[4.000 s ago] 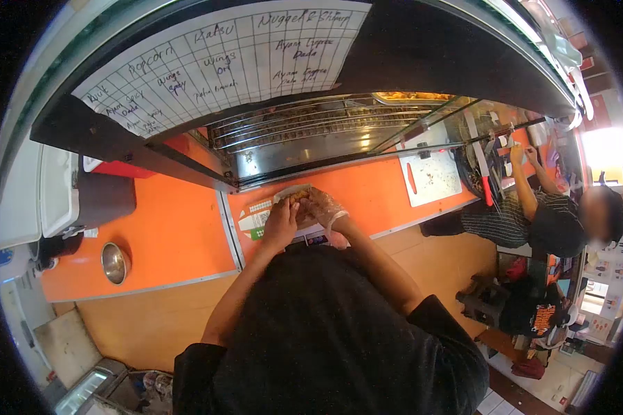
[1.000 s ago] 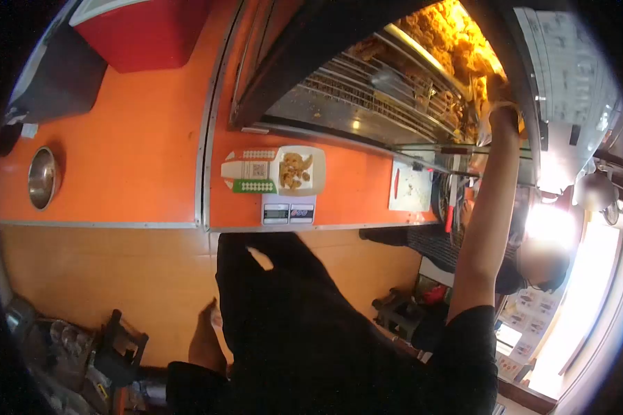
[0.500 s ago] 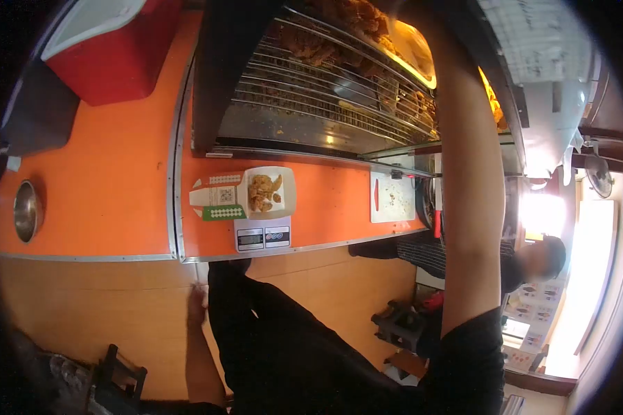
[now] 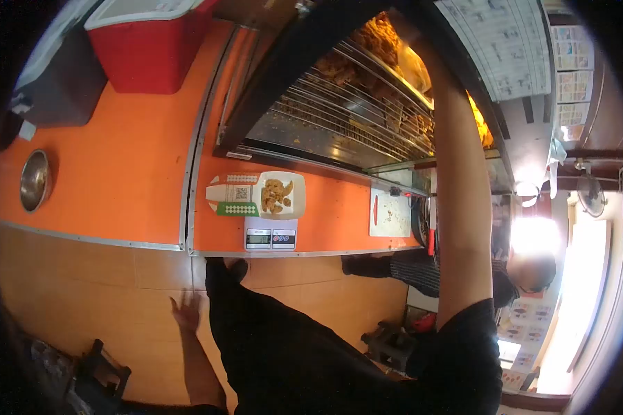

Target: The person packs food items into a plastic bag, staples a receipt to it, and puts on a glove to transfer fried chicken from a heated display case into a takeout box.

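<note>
My right hand point(image 4: 404, 29) is inside the heated display cabinet, at the end of my raised right arm. It is dark and partly hidden, close to a heap of fried pieces point(image 4: 379, 38) on the upper rack. I cannot see its fingers or whether it holds anything. My left hand point(image 4: 186, 314) hangs low over the floor, holding nothing, with fingers apart. On the counter, an open paper box point(image 4: 298, 197) with several fried pieces point(image 4: 277, 195) stands on a white digital kitchen scale point(image 4: 271, 235). The scale's digits are too small to read.
Wire racks point(image 4: 339, 114) fill the cabinet. To the right lie a white cutting board point(image 4: 394, 220) and a red-handled tool point(image 4: 431, 242). A steel bowl point(image 4: 34, 181), a grey bin point(image 4: 66, 83) and a red cooler point(image 4: 145, 59) stand left. A co-worker point(image 4: 422, 273) is beyond; stools point(image 4: 391, 346) stand below.
The whole view has shifted and turned a little as my head moved. My right hand now shows slightly more inside the cabinet. My left hand has come away from my leg, fingers more spread.
</note>
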A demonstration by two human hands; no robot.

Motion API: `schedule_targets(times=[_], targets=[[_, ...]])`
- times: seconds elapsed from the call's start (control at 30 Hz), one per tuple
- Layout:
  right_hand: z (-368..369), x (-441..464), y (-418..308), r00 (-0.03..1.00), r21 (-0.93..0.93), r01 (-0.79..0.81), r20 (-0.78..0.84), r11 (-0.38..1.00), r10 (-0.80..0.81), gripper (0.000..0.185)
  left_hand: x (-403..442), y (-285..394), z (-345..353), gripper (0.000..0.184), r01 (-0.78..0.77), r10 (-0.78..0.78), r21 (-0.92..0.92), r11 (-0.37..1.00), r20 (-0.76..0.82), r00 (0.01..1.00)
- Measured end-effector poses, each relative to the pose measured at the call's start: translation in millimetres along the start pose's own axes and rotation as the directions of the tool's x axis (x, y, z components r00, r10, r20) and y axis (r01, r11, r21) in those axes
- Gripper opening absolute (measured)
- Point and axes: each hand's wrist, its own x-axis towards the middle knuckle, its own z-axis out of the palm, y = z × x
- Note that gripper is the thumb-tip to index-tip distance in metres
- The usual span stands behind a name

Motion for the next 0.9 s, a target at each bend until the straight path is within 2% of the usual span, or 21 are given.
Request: schedule_targets(times=[0.03,0.07,0.1,0.13,0.17,0.2,0.23,0.27,0.3,0.33,0.37,0.4,0.43,0.5,0.63,0.7,0.77,0.83,0.9], targets=[[-1.0,-0.9,-3.8,1.0,-0.001,-0.001,0.003,1.0,0.001,0.046,33.9,25.6,-38.2,0.074,0.005,0.008,-0.041,0.999,0.297,0.955],[-1.2,-4.5,-7.3,1.0,0.001,0.002,0.005,1.0,-0.002,0.046,62.7,45.2,-74.9,0.065,0.018,0.026,-0.072,0.997,0.565,0.825],[-0.8,-6.2,-11.4,1.0,0.006,0.002,0.012,1.0,-0.002,0.046,53.9,42.1,-59.2,0.065,0.012,0.032,-0.074,0.997,0.562,0.826],[-0.6,-4.7,-15.0,1.0,0.009,0.006,0.013,1.0,-0.006,0.046,41.2,36.5,-23.6,0.059,-0.117,0.095,0.149,0.982,0.146,0.985],[0.5,-4.5,-18.4,1.0,0.012,0.013,0.011,1.0,-0.013,0.046,32.4,36.7,5.2,0.058,-0.129,0.251,0.4,0.907,-0.268,0.93],[0.3,-4.5,-20.8,1.0,0.015,0.015,0.008,1.0,-0.015,0.046,35.5,37.2,-13.4,0.068,-0.029,0.157,0.492,0.87,-0.222,0.962],[0.4,-1.9,-23.2,1.0,0.015,0.015,0.005,1.0,-0.015,0.046,30.0,22.3,-9.0,0.073,0.049,0.258,0.757,0.651,-0.282,0.924],[1.5,-2.4,-24.8,1.0,0.018,0.018,0.002,1.0,-0.018,0.046,24.2,5.5,-6.1,0.077,0.158,0.373,0.92,0.359,-0.296,0.879],[2.3,-1.8,-26.5,1.0,0.016,0.022,-0.001,1.0,-0.022,0.046,31.1,-13.2,-36.5,0.078,0.086,0.455,0.996,-0.039,-0.059,0.889],[2.1,-3.6,-26.8,1.0,0.017,0.019,0.0,1.0,-0.019,0.046,15.1,-40.6,-29.1,0.08,0.188,0.513,0.967,0.172,-0.251,0.821],[1.3,-4.0,-27.7,1.0,0.017,0.021,-0.004,1.0,-0.021,0.046,11.1,-29.8,-44.5,0.079,0.314,0.164,0.897,0.313,-0.376,0.912],[1.5,-6.7,-27.8,1.0,0.016,0.021,-0.009,1.0,-0.021,0.046,15.7,-43.8,-69.9,0.072,0.387,0.111,0.842,0.376,-0.456,0.883],[1.6,-8.6,-25.3,1.0,0.018,0.015,-0.01,1.0,-0.015,0.046,10.2,-56.9,-83.0,0.062,0.319,0.111,0.899,0.299,-0.364,0.925],[-0.3,-11.6,-23.9,1.0,0.024,0.01,-0.015,1.0,-0.01,0.046,-9.1,-64.9,-82.7,0.058,0.295,-0.021,0.778,0.555,-0.341,0.94],[-2.1,-13.0,-25.2,1.0,0.043,0.01,-0.016,0.999,-0.01,0.046,-16.9,-42.3,-84.3,0.058,0.358,-0.013,0.801,0.48,-0.401,0.916],[-1.3,-12.6,-26.1,1.0,0.047,0.015,-0.02,0.999,-0.014,0.046,-18.9,-30.1,-64.8,0.058,0.303,0.113,0.764,0.57,-0.438,0.892],[0.6,-13.5,-26.5,0.999,0.046,0.015,-0.029,0.999,-0.014,0.045,-10.8,-16.7,-59.1,0.056,0.287,0.111,0.741,0.608,-0.437,0.893],[1.5,-14.5,-26.9,0.999,0.056,0.018,-0.041,0.998,-0.016,0.045,-6.1,1.2,-46.3,0.054,0.149,0.133,0.69,0.709,-0.338,0.932],[1.9,-15.1,-27.3,0.999,0.059,0.017,-0.049,0.998,-0.014,0.045,-9.0,8.0,-12.2,0.051,0.14,0.181,0.734,0.664,-0.339,0.923]])
